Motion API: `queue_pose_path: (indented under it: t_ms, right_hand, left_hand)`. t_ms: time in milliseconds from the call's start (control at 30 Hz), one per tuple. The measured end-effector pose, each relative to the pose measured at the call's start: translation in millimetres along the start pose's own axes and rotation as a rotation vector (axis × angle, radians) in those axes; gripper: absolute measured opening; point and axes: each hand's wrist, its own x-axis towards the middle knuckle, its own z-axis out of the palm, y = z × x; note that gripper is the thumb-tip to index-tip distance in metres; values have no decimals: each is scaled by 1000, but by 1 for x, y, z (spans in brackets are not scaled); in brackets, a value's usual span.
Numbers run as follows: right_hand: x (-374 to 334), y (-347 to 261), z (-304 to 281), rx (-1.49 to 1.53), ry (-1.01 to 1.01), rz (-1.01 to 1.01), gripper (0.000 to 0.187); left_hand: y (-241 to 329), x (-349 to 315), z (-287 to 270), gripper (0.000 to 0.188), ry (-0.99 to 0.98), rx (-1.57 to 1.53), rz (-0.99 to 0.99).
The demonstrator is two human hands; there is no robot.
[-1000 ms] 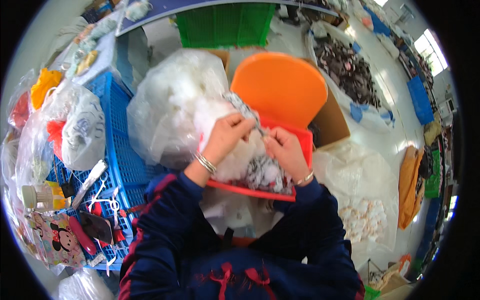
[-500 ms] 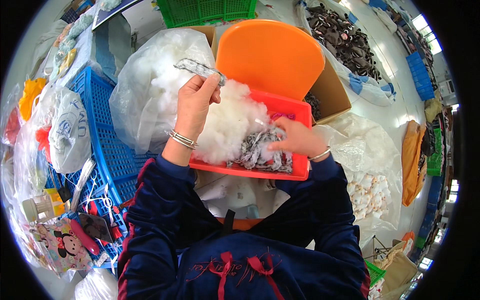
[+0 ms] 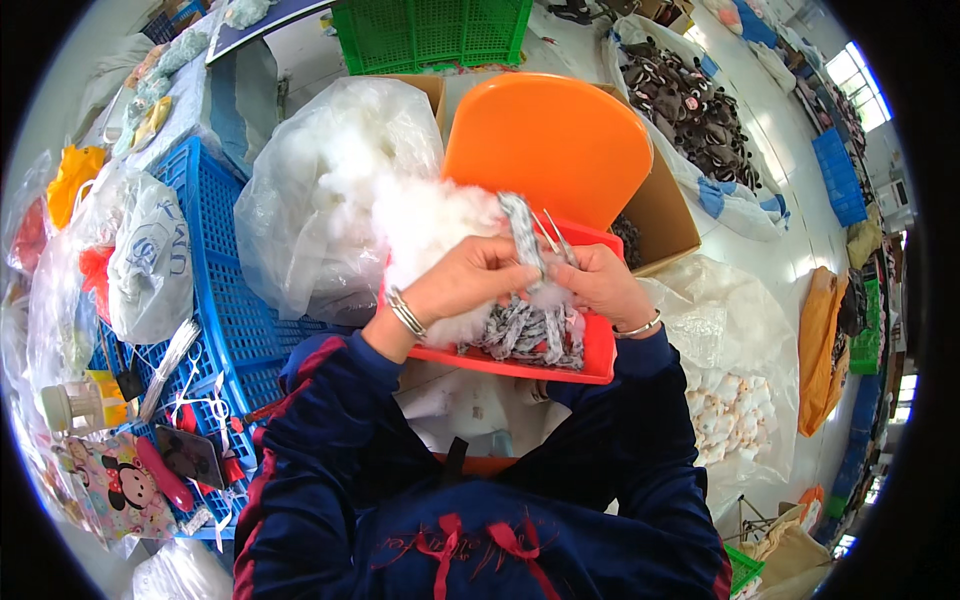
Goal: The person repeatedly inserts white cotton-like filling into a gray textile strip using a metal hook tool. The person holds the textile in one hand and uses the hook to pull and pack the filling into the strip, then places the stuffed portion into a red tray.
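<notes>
Over a red tray (image 3: 470, 364) both my hands meet. My left hand (image 3: 465, 285) pinches a narrow grey mottled plush strip (image 3: 519, 222), which stands upright from the fingers. A slim metal tool with two thin prongs, looking like tweezers (image 3: 549, 234), is in my right hand (image 3: 608, 290), its fingers closed right beside the strip. Below the hands, a heap of similar grey plush strips (image 3: 530, 340) lies in the tray. White fluffy stuffing (image 3: 425, 220) fills the tray's left side and spills from a clear plastic bag (image 3: 285, 220).
An orange chair back (image 3: 548, 140) rises behind the tray, beside a cardboard box (image 3: 670, 225). Blue crates (image 3: 235, 310) at left carry scissors (image 3: 190, 385) and a phone (image 3: 190, 457). At right, a clear bag (image 3: 735, 310) holds small white pieces; dark plush pieces (image 3: 685, 100) lie farther back.
My left hand has come down and right with the plush strip. My right hand has lifted from the heap to meet it, and the pronged tool now shows there.
</notes>
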Motion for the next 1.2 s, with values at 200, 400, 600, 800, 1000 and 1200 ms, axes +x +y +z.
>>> queue_pose_path:
  t_ms: [200, 400, 600, 800, 1000, 1200]
  right_hand:
    - [-5, -25, 17, 267, 46, -34, 18]
    - [0, -18, 13, 101, 39, -74, 11]
    - [-2, -24, 12, 83, 201, -235, 16]
    - [-10, -22, 6, -363, 356, -486, 14]
    - [-11, -29, 14, -609, 383, -586, 12]
    - [-6, -21, 12, -631, 394, -652, 8]
  left_hand:
    - [-4, 5, 4, 17, 304, 38, 118]
    - [8, 0, -8, 15, 441, -104, 146]
    - [13, -2, -9, 18, 452, -12, 190]
    - [8, -5, -24, 17, 459, 228, 117]
    - [6, -1, -17, 17, 435, 158, 183]
    - [14, -3, -10, 17, 456, 43, 176]
